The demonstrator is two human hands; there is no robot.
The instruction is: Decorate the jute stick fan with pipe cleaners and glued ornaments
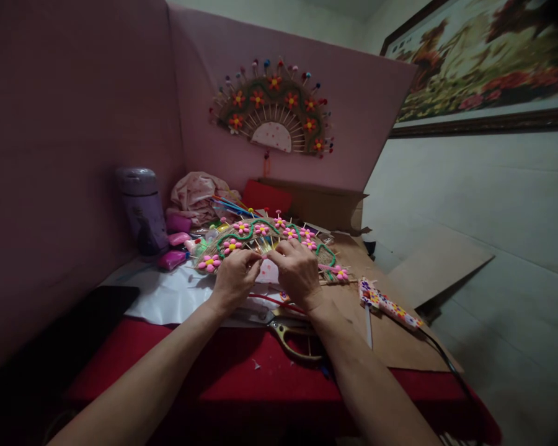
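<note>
Both hands at the fan (270, 228), which lies mid-desk: brown band, pink flowers, green wavy cord, pale dotted piece at the base. Left hand (235, 279) and right hand (297, 269) meet over its lower middle, just above that piece. Fingers on both curled inward, tips close together; can't tell if they grip anything, too small to see.

Around it: red cord (274, 300) runs just in front of the fan, scissors (279, 328) nearer, partly behind the right forearm. Patterned glue gun (390, 303) lies right of the fan on cardboard (353, 325), black cable trailing off. White sheet (162, 300) under the left side. Back left: purple tumbler (142, 214) upright, pink packets (172, 260) beside it, pink cloth (199, 192) bunched up. Desk (232, 365) has a red cover. A 2nd fan (270, 102), orange flowers, is up on the pink panel (353, 105).
</note>
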